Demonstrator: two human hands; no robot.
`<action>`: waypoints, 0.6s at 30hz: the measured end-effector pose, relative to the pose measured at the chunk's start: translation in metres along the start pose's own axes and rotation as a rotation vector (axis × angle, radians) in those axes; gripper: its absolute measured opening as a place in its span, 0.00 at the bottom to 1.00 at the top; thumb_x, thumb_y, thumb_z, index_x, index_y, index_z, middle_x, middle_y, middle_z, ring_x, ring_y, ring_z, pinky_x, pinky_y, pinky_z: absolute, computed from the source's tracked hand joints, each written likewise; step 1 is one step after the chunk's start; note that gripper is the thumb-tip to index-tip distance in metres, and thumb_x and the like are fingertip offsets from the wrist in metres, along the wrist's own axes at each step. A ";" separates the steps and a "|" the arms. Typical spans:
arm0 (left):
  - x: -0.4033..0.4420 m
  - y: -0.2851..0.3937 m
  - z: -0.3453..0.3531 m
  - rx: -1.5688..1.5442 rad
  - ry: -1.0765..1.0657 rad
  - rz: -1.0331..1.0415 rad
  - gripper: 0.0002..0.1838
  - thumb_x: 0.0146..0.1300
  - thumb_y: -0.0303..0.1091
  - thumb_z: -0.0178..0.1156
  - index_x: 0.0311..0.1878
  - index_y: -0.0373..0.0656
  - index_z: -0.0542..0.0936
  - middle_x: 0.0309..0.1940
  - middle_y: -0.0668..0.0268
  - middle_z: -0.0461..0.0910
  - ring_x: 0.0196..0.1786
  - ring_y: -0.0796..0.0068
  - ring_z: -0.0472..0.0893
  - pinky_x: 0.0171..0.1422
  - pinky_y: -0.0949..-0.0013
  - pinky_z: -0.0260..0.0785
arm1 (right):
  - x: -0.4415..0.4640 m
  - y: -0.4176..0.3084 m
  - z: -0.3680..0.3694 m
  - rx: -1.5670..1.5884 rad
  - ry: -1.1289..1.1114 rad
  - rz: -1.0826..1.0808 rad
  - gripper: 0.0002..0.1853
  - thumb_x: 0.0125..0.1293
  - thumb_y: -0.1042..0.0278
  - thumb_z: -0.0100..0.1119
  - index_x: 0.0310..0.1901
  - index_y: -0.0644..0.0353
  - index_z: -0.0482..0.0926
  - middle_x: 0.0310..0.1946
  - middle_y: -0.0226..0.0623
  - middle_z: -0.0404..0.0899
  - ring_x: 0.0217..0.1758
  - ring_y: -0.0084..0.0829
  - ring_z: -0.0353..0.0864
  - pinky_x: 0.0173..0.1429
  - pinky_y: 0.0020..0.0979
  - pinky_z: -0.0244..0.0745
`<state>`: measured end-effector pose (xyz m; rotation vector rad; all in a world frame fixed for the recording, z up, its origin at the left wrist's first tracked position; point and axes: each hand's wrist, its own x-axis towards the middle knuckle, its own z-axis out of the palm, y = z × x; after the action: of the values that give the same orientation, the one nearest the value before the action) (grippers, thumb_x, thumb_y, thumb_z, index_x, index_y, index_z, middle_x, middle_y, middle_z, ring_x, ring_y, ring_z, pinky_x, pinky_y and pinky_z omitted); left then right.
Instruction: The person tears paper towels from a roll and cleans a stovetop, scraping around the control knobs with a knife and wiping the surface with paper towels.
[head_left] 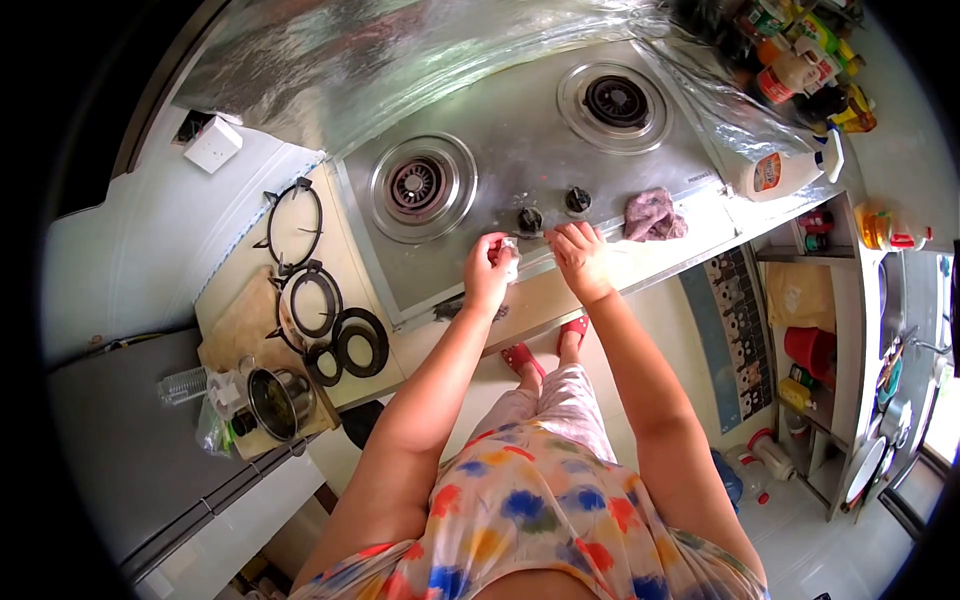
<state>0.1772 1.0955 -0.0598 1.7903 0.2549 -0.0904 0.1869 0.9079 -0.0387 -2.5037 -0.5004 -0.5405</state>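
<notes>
My left hand (486, 272) is closed around a small white crumpled piece (511, 260), which looks like tissue or cloth, at the front edge of the gas stove (505, 165). Just to its right, my right hand (580, 262) has its fingers bent and pressed together at the same edge; what they pinch, if anything, is hidden. Two black control knobs, the left one (530, 219) and the right one (578, 199), sit just beyond my fingers. Right of my right hand lies a crumpled purplish rag (654, 215), touching neither hand.
Two bare burners (418, 186) show on the stove. Pan supports (294, 225) and black rings (360, 342) lie on the left counter beside a steel pot (280, 402). A spray bottle (780, 176) lies at the right, below several condiment bottles (790, 75). Foil lines the wall.
</notes>
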 end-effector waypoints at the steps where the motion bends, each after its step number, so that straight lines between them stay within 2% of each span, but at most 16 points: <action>1: 0.000 -0.001 0.000 -0.011 -0.002 0.003 0.11 0.67 0.27 0.59 0.51 0.41 0.78 0.38 0.67 0.82 0.38 0.79 0.80 0.43 0.73 0.75 | 0.000 0.001 0.001 -0.004 -0.015 0.002 0.15 0.51 0.71 0.64 0.43 0.48 0.81 0.40 0.23 0.78 0.45 0.30 0.75 0.48 0.34 0.70; 13: 0.002 -0.008 0.000 -0.035 0.003 -0.004 0.11 0.67 0.26 0.59 0.52 0.41 0.77 0.38 0.67 0.82 0.39 0.80 0.80 0.43 0.74 0.74 | -0.003 0.005 0.013 0.029 -0.095 0.048 0.14 0.54 0.72 0.62 0.43 0.49 0.82 0.41 0.24 0.78 0.47 0.31 0.76 0.51 0.35 0.71; 18: 0.005 -0.005 -0.006 -0.231 -0.010 -0.060 0.12 0.69 0.26 0.57 0.54 0.41 0.76 0.38 0.69 0.80 0.38 0.81 0.79 0.41 0.74 0.74 | 0.001 0.003 0.003 0.112 -0.105 0.088 0.12 0.55 0.75 0.61 0.42 0.53 0.82 0.38 0.27 0.78 0.45 0.36 0.77 0.50 0.39 0.73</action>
<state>0.1807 1.1030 -0.0646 1.5526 0.2995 -0.1085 0.1900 0.9076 -0.0417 -2.4427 -0.4445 -0.3396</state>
